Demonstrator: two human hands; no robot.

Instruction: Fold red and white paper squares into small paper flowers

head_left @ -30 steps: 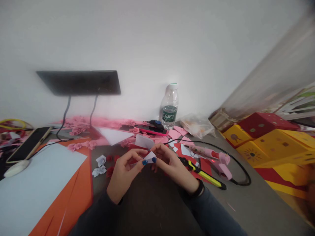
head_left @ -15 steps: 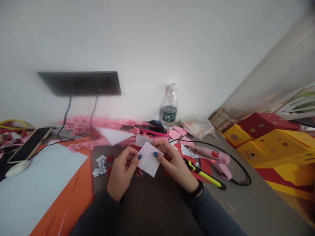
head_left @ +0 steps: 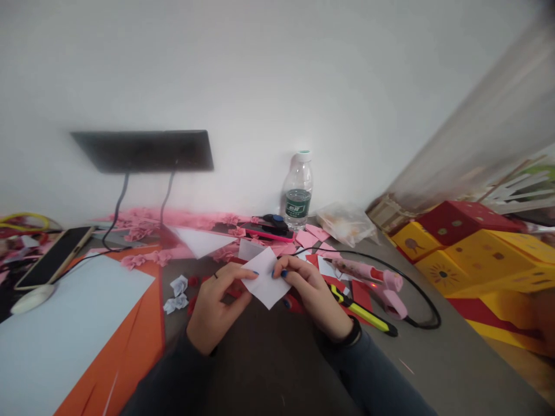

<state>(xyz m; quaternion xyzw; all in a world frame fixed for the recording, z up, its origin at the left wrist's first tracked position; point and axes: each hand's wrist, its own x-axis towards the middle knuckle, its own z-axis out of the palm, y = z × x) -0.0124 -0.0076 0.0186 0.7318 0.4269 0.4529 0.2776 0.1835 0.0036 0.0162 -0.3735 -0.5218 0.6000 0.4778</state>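
Note:
A small square of white paper (head_left: 267,286) is held up above the dark table, one corner pointing toward me. My left hand (head_left: 221,303) grips its left corner, index finger lying over the face and thumb beneath. On the other side, my right hand (head_left: 310,297) pinches the paper's right edge between thumb and index finger. To the left of my left hand lie folded white paper flowers (head_left: 177,293) and small red paper pieces (head_left: 192,299). Right of my right hand are a yellow-and-black utility knife (head_left: 364,311) and a pink hot glue gun (head_left: 373,277) with a red light lit.
A water bottle (head_left: 297,199) stands by the wall. Pink paper flowers (head_left: 139,222) line the back. White sheet (head_left: 73,312), orange paper (head_left: 139,312), phone (head_left: 56,257) and mouse (head_left: 32,299) lie left. Yellow and red boxes (head_left: 477,254) sit right; the glue gun's black cable (head_left: 427,300) loops there.
My left index finger has extended across the paper and the thumb has slipped below it. My right fingers have shifted to a pinch at the upper right edge.

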